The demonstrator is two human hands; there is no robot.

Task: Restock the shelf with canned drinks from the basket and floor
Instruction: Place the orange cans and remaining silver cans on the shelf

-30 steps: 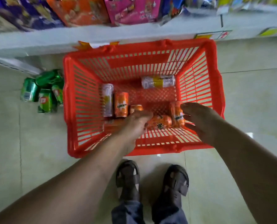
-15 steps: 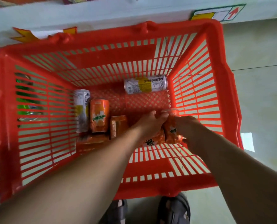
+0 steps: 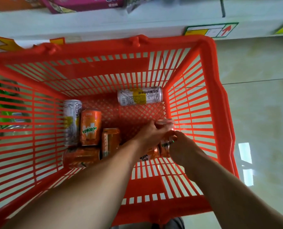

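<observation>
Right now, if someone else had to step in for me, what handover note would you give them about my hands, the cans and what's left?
Left hand: grips an upright orange can at the near right of the red basket.
Right hand: grips a second orange can beside it.
An orange can lies under the left wrist. Three more orange cans and a tall white and yellow can lie at the left, another white and yellow can at the back. Green cans lie on the floor outside the left wall.
Done: two cans gripped.
Left: shelve them, then the rest.

Red slatted basket (image 3: 195, 113) w/ orange cans (image 3: 90, 128) & white-yellow cans (image 3: 140, 96); green cans (image 3: 7, 103) outside.
</observation>
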